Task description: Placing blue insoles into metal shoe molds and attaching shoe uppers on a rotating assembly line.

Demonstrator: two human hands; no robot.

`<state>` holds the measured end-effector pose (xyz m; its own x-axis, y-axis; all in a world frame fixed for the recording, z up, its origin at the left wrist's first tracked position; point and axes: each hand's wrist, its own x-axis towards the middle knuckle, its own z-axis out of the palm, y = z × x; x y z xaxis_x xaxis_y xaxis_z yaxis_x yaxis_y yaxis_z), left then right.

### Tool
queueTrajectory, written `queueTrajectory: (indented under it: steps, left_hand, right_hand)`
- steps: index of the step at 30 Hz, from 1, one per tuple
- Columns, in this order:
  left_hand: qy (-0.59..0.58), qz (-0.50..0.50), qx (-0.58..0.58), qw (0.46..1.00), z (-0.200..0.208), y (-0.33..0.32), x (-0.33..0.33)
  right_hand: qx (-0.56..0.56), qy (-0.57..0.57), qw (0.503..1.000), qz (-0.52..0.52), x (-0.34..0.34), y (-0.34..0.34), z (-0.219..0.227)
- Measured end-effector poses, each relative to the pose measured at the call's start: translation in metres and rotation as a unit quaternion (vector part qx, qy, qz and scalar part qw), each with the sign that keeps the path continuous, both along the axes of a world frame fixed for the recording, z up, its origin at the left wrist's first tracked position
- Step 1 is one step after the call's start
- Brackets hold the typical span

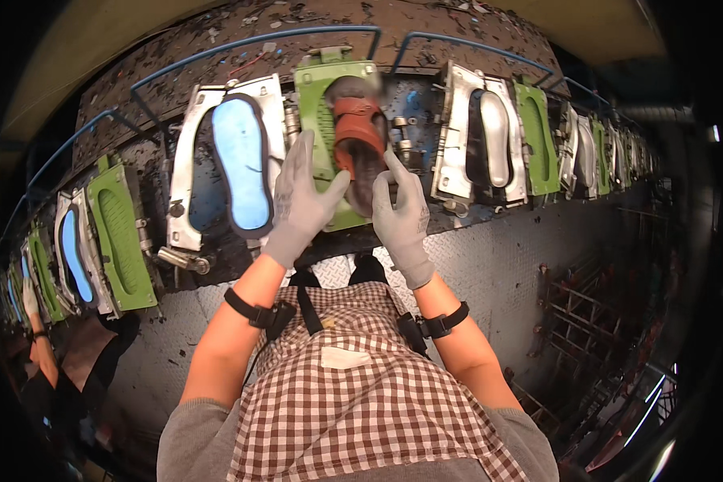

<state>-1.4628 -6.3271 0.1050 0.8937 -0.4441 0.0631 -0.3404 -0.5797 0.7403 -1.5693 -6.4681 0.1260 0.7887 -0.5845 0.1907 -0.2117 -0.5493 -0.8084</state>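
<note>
A reddish-orange strapped sandal (pixel 357 128) with a dark sole lies over the green mould half (pixel 319 84) in front of me, its far end slightly blurred. My left hand (pixel 304 197), in a grey glove, is open beside it with fingers stretched forward and the thumb pointing at its near left edge. On the other side, my gloved right hand (pixel 403 217) is open too, index finger reaching along the sandal's right edge and thumb apart from it. Whether the fingertips press on the sandal I cannot tell. Left of my left hand, a blue-topped sole form (pixel 243 165) sits by a silver mould frame (pixel 186 189).
More silver and green moulds (pixel 538 140) run along the curved bench on both sides. Blue rails (pixel 257 44) stand behind them. At far left another person's gloved hand (pixel 30 297) is near a mould. Metal racks (pixel 594 313) stand at the right.
</note>
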Motion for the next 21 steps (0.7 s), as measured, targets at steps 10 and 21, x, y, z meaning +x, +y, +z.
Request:
queueTrajectory:
  steps: [10, 21]
  left_hand:
    - [0.467, -0.015, -0.324, 0.822, 0.032, -0.227, -0.065]
    - [0.251, 0.115, -0.167, 0.947, -0.055, -0.424, -0.128]
  right_hand:
    - [0.492, 0.025, 0.854, -0.168, -0.086, -0.194, 0.022]
    - [0.374, -0.021, 0.912, -0.166, -0.185, -0.421, -0.03]
